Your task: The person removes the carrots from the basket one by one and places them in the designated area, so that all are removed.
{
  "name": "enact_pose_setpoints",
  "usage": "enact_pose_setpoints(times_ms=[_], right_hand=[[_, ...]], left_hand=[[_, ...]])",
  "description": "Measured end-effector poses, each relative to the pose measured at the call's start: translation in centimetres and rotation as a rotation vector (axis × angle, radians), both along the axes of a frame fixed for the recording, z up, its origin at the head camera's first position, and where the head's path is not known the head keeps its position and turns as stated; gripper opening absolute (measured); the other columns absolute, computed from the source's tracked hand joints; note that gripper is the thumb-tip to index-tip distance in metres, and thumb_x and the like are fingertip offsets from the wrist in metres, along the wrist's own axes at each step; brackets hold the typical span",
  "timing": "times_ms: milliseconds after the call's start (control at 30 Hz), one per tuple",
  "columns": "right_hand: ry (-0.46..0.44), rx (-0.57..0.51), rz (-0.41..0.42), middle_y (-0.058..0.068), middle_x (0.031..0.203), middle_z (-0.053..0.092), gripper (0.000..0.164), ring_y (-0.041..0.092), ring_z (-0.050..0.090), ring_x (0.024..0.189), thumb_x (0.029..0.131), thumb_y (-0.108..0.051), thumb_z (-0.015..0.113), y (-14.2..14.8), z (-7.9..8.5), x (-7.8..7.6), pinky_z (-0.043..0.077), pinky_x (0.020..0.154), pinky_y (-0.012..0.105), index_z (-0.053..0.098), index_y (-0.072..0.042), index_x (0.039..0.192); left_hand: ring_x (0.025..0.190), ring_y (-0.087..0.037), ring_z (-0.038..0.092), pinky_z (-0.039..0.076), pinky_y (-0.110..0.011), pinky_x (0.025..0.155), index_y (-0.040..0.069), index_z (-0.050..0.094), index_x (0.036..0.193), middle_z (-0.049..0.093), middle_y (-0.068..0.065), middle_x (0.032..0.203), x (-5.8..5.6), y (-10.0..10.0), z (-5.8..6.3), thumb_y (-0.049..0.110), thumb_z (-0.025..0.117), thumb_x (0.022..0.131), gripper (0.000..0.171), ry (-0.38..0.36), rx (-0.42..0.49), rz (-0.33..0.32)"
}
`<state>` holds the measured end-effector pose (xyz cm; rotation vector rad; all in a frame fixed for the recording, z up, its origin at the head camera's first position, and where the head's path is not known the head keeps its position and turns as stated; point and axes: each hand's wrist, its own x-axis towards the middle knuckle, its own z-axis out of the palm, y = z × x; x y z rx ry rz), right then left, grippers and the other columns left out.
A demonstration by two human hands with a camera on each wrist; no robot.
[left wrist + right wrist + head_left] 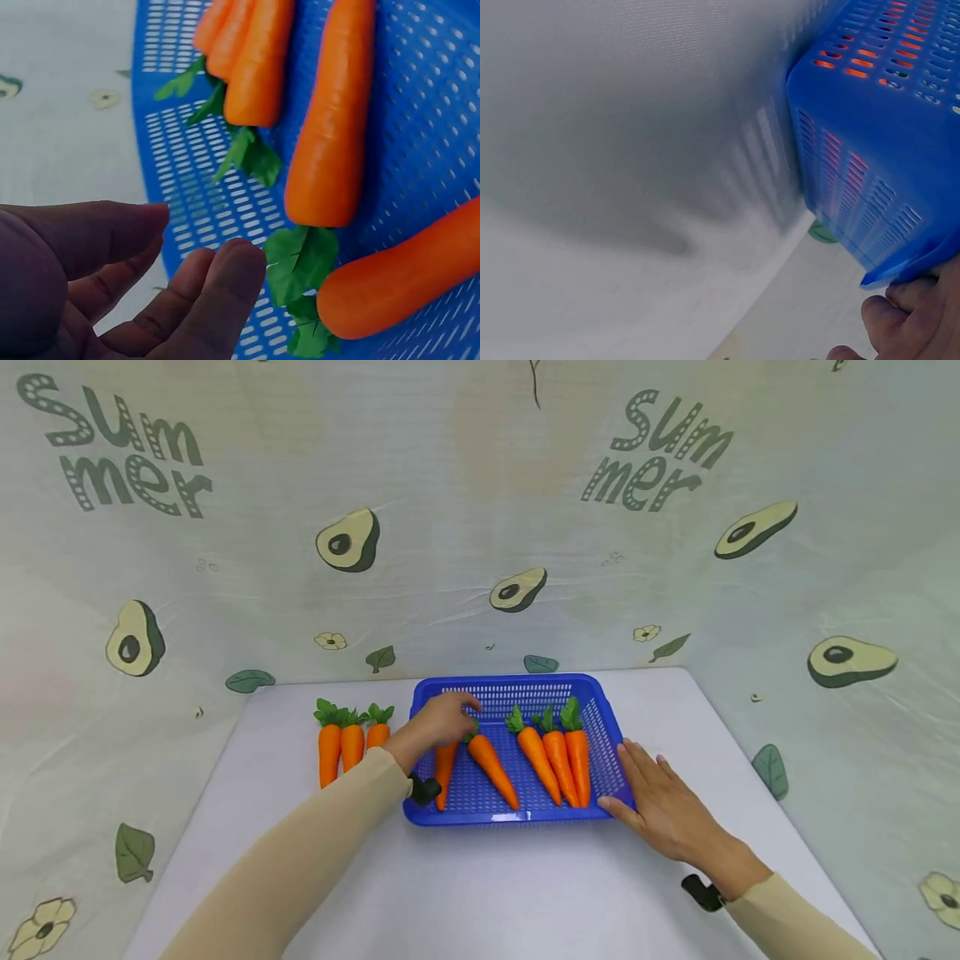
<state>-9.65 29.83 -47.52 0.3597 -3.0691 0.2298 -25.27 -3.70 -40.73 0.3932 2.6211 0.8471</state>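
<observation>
A blue plastic basket holds several orange carrots with green leafy tops. My left hand is over its left side, near the tops of a slanted carrot and a left-hand carrot partly covered by the hand. In the left wrist view, the thumb and fingers of that hand stand apart with nothing between them. Three carrots lie side by side at the basket's right. My right hand rests against the basket's right rim, fingers extended and thumb at the front corner.
Left of the basket, three more carrots lie on the white table, partly behind my left forearm. A cloth printed with avocados and leaves hangs behind the table and at its sides.
</observation>
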Motion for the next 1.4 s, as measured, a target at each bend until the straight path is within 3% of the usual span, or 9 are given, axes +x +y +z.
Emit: enact_pose_setpoints(times_ms=[167,267,533,767,900,1000,1233,1400], right_hand=[[-0.010,-0.003,0.002,0.019,0.162,0.018,0.094,0.038,0.019,0.149,0.093,-0.068,0.041,-0.3,-0.2,-0.3,0.017,0.119,0.058,0.015,-0.002,0.155],[-0.021,0.000,0.005,0.018,0.162,0.016,0.095,0.037,0.018,0.149,0.092,-0.069,0.041,-0.5,-0.2,-0.5,0.017,0.119,0.058,0.015,-0.003,0.156],[-0.004,0.013,0.009,0.017,0.162,0.016,0.095,0.036,0.018,0.149,0.092,-0.069,0.042,-0.6,0.3,-0.7,0.018,0.119,0.058,0.017,-0.003,0.155],[0.003,0.019,0.017,0.017,0.162,0.017,0.096,0.035,0.018,0.149,0.091,-0.070,0.041,-0.7,0.4,-0.8,0.018,0.119,0.058,0.017,-0.004,0.155],[0.010,0.017,0.010,0.017,0.162,0.018,0.096,0.036,0.019,0.149,0.091,-0.071,0.041,-0.6,0.3,-0.8,0.018,0.119,0.058,0.018,-0.004,0.155],[0.029,0.017,0.006,0.017,0.162,0.020,0.095,0.036,0.021,0.149,0.091,-0.070,0.042,-0.6,0.2,-0.7,0.018,0.119,0.059,0.020,-0.003,0.155],[0.025,0.023,-0.004,0.017,0.162,0.019,0.095,0.036,0.020,0.149,0.091,-0.070,0.041,-0.1,-0.1,-0.4,0.018,0.119,0.059,0.018,-0.004,0.155],[0.001,0.020,-0.020,0.016,0.162,0.017,0.096,0.035,0.018,0.150,0.091,-0.071,0.040,0.3,-0.1,-0.1,0.017,0.119,0.059,0.016,-0.005,0.156]], left_hand=[[0.109,-0.025,0.058,0.051,-0.039,0.093,0.014,0.064,0.125,0.060,-0.010,0.133,-0.5,0.8,-1.4,0.015,0.068,0.088,0.037,0.018,-0.143,-0.015],[0.115,-0.027,0.057,0.050,-0.041,0.098,0.012,0.063,0.127,0.060,-0.011,0.133,-0.6,0.7,-2.2,0.020,0.071,0.088,0.040,-0.002,-0.193,0.004],[0.114,-0.027,0.058,0.047,-0.043,0.104,0.010,0.056,0.136,0.061,-0.012,0.132,-1.0,0.9,-3.7,0.031,0.070,0.090,0.052,-0.037,-0.197,-0.008],[0.107,-0.024,0.060,0.048,-0.043,0.102,0.013,0.059,0.133,0.064,-0.009,0.125,-1.8,2.1,-5.1,0.031,0.070,0.090,0.048,-0.056,-0.093,-0.094],[0.112,-0.026,0.059,0.048,-0.043,0.102,0.012,0.058,0.132,0.062,-0.011,0.127,-2.1,2.8,-5.6,0.026,0.071,0.089,0.047,-0.052,0.008,-0.146],[0.116,-0.028,0.057,0.048,-0.045,0.103,0.012,0.054,0.135,0.059,-0.013,0.131,-2.1,3.2,-6.0,0.026,0.074,0.087,0.053,-0.090,0.080,-0.135],[0.113,-0.029,0.059,0.051,-0.044,0.099,0.010,0.044,0.138,0.054,-0.016,0.135,-2.4,3.9,-7.0,0.024,0.077,0.085,0.064,-0.268,0.262,-0.038],[0.104,-0.026,0.064,0.054,-0.042,0.095,0.009,0.043,0.136,0.056,-0.016,0.129,-2.3,4.9,-7.4,0.018,0.078,0.084,0.063,-0.458,0.387,-0.056]])
